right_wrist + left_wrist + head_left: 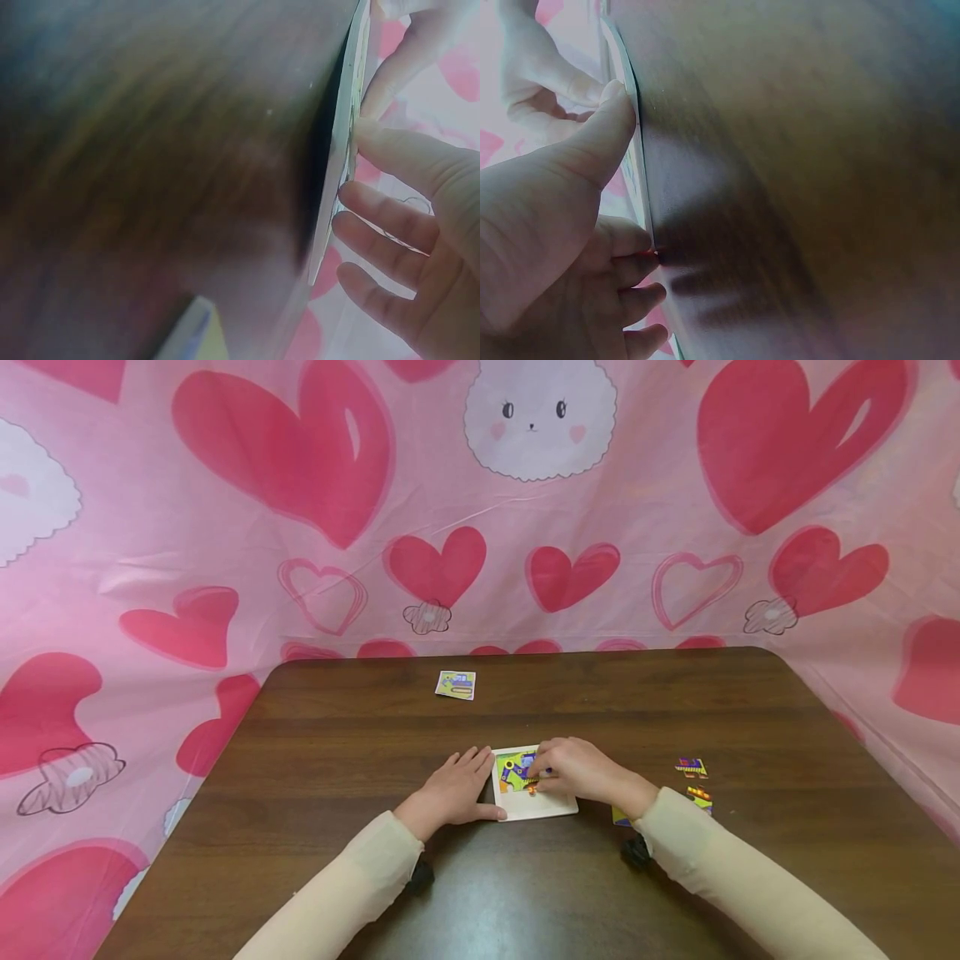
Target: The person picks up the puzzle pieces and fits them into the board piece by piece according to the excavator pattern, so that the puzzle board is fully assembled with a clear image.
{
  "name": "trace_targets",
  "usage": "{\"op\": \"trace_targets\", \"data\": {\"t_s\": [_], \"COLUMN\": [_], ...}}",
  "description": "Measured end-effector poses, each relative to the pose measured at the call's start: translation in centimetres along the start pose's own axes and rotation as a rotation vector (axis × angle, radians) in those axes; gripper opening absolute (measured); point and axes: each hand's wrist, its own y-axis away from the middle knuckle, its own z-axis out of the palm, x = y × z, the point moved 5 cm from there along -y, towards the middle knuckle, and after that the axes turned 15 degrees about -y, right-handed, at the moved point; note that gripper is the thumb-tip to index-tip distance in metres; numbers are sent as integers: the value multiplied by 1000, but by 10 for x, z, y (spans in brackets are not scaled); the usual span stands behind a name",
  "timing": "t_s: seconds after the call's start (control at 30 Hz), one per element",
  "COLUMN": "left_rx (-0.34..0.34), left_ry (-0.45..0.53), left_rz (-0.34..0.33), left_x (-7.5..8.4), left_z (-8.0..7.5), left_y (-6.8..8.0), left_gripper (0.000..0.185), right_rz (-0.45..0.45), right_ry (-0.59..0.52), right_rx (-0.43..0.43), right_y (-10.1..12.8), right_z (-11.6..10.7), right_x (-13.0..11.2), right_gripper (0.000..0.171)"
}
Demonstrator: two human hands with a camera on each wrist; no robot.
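Resting near the middle of a dark, smooth wood-grain counter: a thin, square white puzzle tray with a raised rim, its upper left corner filled with glossy green, purple and orange pieces. Lying flat on the wood at the tray's 9 o'clock edge, the left hand, fingers straight and close together, thumb stretching along the tray's near corner; in the left wrist view, thumb tip pressing against the tray's thin edge. Covering the tray's 2 o'clock part, the right hand, fingers bending down onto the coloured pieces; not showing clearly whether pinching one or only pressing. In the right wrist view, fingertips touching the tray's face. Lying well apart at 3 o'clock of the tray, small loose puzzle pieces, flat and bright. Sitting far off at 11 o'clock, a small square picture card. Hanging behind, wrinkled pink cloth with red hearts.
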Motion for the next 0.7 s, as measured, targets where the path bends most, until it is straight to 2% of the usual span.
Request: {"op": "trace_targets", "data": {"t_s": [0.7], "left_rx": [6], "left_ry": [-9], "left_rz": [2], "left_x": [0], "left_z": [1], "left_y": [-1], "left_gripper": [91], "right_rz": [61], "right_ry": [-26], "right_rx": [-29], "right_y": [-2], "right_z": [2], "right_x": [3], "right_gripper": [16]}}
